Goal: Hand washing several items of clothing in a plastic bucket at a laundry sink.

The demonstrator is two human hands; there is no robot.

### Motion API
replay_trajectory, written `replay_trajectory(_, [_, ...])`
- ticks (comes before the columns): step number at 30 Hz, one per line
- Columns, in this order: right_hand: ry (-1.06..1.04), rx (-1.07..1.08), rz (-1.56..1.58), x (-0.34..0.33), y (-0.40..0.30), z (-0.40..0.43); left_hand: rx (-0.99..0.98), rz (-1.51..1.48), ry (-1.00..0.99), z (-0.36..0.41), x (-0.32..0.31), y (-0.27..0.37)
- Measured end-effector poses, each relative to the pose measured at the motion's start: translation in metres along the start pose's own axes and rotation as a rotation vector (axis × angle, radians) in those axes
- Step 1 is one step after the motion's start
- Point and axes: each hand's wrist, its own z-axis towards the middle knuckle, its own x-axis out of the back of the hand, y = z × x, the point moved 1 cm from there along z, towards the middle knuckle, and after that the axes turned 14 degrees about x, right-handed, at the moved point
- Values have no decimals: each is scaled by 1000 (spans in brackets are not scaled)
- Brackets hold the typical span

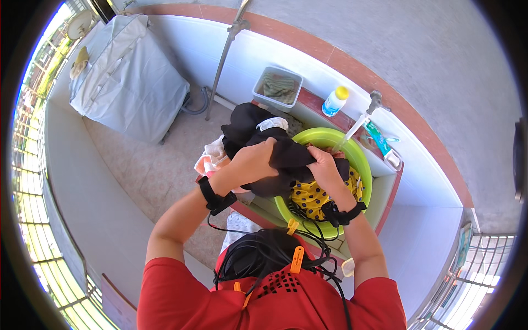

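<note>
A black garment [291, 154] is stretched between my two hands over the left side of a lime-green plastic basin [365, 165]. My left hand [258, 163] grips its left part, and my right hand [326, 165] pinches its right edge. More black cloth [247, 119] with a white patch lies just beyond my left hand. In the basin sits a yellow garment with dark blue dots [309, 196], partly beneath the black one. Water runs from a wall tap [375, 101] into the basin, near some reddish cloth. A pink and white cloth [212, 156] lies left of my left hand.
On the tiled ledge stand a clear plastic box [278, 88] with a green cloth, a white bottle with a yellow cap [335, 101], and a toothpaste tube [381, 142]. A metal pipe [225, 57] rises behind. A covered appliance [132, 86] stands at left. Cables [321, 243] hang from my wrists.
</note>
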Motion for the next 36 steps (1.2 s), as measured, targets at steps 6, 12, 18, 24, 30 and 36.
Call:
replay_trajectory(6, [116, -34, 102, 28, -53, -3, 222, 254, 491, 13, -22, -71])
replay_trajectory(12, [341, -110, 246, 70, -29, -29, 620, 94, 331, 26, -26, -101])
replay_trajectory(18, [414, -228, 340, 77, 6, -40, 597, -1453, -103, 20, -21, -96])
replay_trajectory(24, [497, -265, 539, 76, 3, -35, 362, -93, 29, 10, -8, -62])
replay_trajectory(30, [438, -226, 308, 75, 19, -42, 389, -53, 330, 27, -14, -75])
replay_trajectory(36, [524, -239, 364, 78, 19, -48, 294, -1152, -230, 25, -4, -43])
